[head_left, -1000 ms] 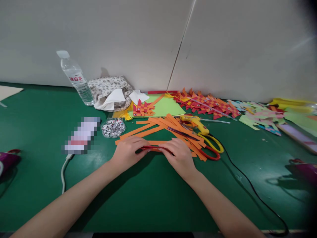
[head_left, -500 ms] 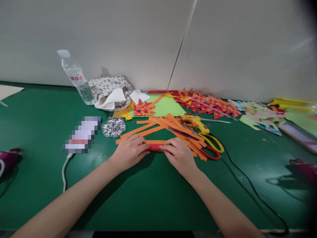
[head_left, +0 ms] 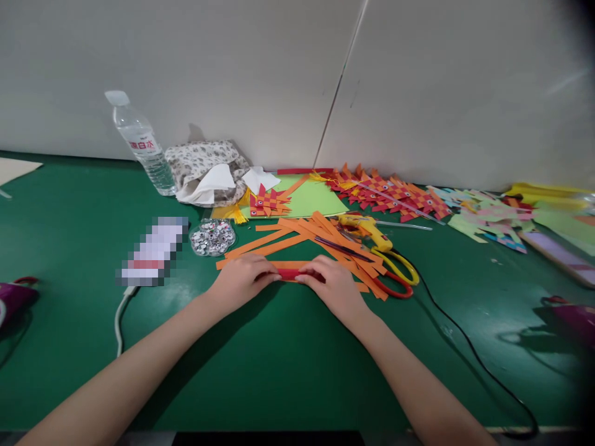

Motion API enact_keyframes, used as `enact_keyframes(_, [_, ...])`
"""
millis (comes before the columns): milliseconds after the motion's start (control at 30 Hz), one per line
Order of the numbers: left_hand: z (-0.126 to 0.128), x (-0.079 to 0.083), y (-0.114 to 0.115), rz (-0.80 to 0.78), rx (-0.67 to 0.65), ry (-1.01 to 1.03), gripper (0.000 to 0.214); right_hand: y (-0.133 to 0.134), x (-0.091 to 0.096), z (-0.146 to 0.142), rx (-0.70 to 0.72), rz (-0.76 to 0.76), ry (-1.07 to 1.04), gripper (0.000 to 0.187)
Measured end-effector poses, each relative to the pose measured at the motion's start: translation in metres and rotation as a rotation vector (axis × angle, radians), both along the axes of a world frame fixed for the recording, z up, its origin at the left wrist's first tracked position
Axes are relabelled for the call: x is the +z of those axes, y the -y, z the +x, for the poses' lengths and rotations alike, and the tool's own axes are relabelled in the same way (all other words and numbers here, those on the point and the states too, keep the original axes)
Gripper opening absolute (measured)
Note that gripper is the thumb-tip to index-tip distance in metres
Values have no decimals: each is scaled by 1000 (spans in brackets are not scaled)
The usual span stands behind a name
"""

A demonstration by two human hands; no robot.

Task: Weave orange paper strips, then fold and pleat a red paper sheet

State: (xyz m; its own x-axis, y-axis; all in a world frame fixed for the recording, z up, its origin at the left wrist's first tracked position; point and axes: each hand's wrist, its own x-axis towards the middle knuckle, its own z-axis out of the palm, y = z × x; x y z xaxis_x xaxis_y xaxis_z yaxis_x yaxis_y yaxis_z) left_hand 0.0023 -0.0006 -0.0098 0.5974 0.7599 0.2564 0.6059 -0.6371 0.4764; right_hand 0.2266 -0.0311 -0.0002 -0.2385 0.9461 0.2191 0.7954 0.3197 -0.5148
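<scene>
My left hand point(head_left: 242, 282) and my right hand point(head_left: 331, 286) lie side by side on the green table point(head_left: 279, 371), fingers curled, each pinching one end of a short red paper strip point(head_left: 289, 273). The strip lies flat between the two hands, at the near edge of a loose pile of orange paper strips point(head_left: 307, 238). My right hand partly covers the pile's near strips.
Yellow-and-red scissors point(head_left: 395, 272) and a yellow glue gun point(head_left: 365, 226) with a black cord point(head_left: 469, 353) lie right of the pile. A tub of googly eyes point(head_left: 212, 238), a water bottle point(head_left: 139, 145), a cloth pouch point(head_left: 204, 167) and woven paper fish point(head_left: 385, 192) stand behind.
Both hands have slid a little away from me with the red strip. The strip, seen as a thin raised edge a second ago, now lies flat and wider between my fingers.
</scene>
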Motion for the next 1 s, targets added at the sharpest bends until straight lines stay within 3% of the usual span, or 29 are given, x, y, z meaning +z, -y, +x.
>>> enact_keyframes(133, [2, 5, -2, -196, 83, 22, 17, -3, 7, -1, -44, -155, -8, 16])
enact_keyframes(500, [5, 8, 3, -177, 58, 44, 19, -5, 3, 0, -39, -150, 48, 12])
enact_keyframes(700, [5, 7, 1, -157, 51, 69, 17, -4, 3, -3, -37, -61, 90, 12])
enact_keyframes(900, [6, 8, 4, -140, 60, 77, 11, 2, 3, -5, -6, 182, 175, 18])
enact_keyframes(1000, [6, 7, 7, -50, 36, 67, 10, 5, 4, -6, 31, 262, 183, 18])
